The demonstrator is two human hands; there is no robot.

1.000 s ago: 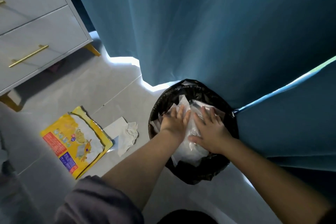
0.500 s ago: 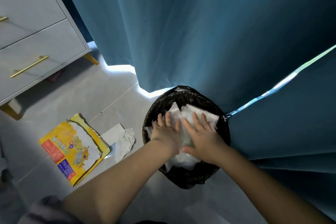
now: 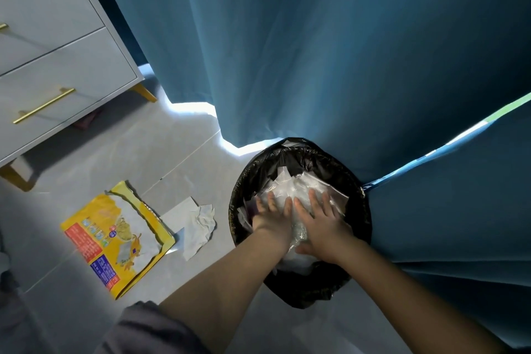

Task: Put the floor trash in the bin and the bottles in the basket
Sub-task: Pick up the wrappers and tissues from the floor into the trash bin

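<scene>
I have both palms down on the clear plastic wrapping (image 3: pixel 297 185) inside the bin (image 3: pixel 356 181), left hand (image 3: pixel 273 220) beside right hand (image 3: pixel 323 224), fingers straight, slightly spread, gripping nothing. My worry: the springy wad could puff back over the rim, or pressing could drag the black liner (image 3: pixel 304 290) inward. The wad shows no clear long axis. 2 pieces lie on the floor (image 3: pixel 143 158) left of the bin: a yellow snack bag (image 3: pixel 115 236), flat, torn mouth facing the bin, and a crumpled tissue (image 3: pixel 198 221).
</scene>
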